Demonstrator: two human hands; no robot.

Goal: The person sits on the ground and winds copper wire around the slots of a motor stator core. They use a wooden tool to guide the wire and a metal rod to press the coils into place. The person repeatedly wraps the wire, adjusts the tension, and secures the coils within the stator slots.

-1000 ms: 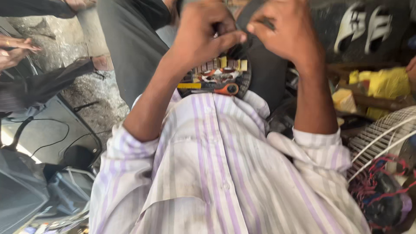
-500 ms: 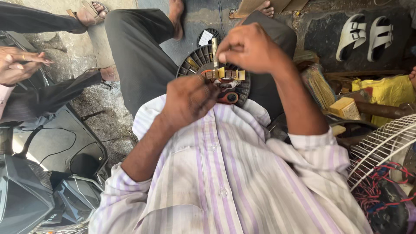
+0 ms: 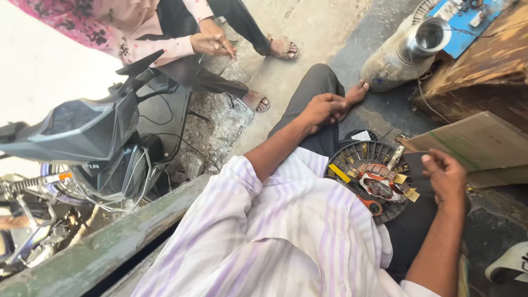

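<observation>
A round black fan motor (image 3: 367,160) with copper windings, yellow paper strips and an orange-handled tool lies on my lap, just past my striped shirt. My left hand (image 3: 324,109) rests on my grey-trousered knee, away from the motor, and holds nothing. My right hand (image 3: 444,175) hovers just right of the motor with its fingers pinched together. Whether a thin wire runs between those fingers I cannot tell.
A grey scooter (image 3: 82,132) stands at the left behind a concrete ledge (image 3: 99,254). Another person (image 3: 181,33) in sandals sits at the top. A metal cylinder (image 3: 407,49), a blue board (image 3: 461,17) and a cardboard sheet (image 3: 484,144) lie to the right, with a white sandal (image 3: 509,265) at the bottom right.
Both hands have left the motor: the left went out to my knee, the right drew off to the right. The view has swung left, so the scooter and the seated person now show.
</observation>
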